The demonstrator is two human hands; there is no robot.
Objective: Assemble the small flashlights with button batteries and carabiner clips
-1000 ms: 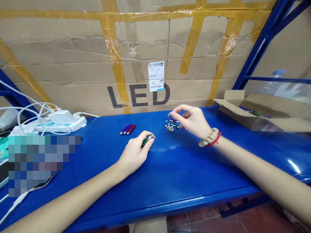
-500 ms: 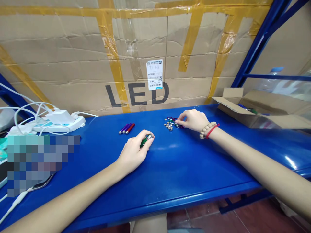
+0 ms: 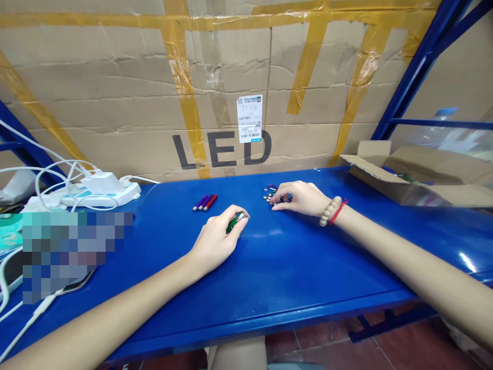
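Observation:
A small green metal tube [image 3: 232,223] with a silver end, like a mini flashlight, is held in my left hand [image 3: 217,234], between thumb and fingers just over the blue tabletop. My right hand [image 3: 302,198] reaches into a little pile, thumb and fingertips pinched together; what they hold, if anything, is hidden. Small round silver pieces [image 3: 265,197], like button cells, lie beside those fingertips. Behind them is a purple carabiner [image 3: 272,187], partly covered by my right hand. Further left lie three tubes [image 3: 205,202] side by side, two purplish and one red, each with a silver end.
A large taped carton [image 3: 146,103] marked LED stands along the back. On the left are a white power strip [image 3: 125,195], cables and a blurred-out item [image 3: 73,252]. An open cardboard box [image 3: 400,187] sits at right. The blue tabletop's front edge [image 3: 269,321] is near me.
My right hand has shifted slightly toward me and left, from the carabiners onto the silver pieces. My left hand keeps its grip on the green tube. The view has moved slightly.

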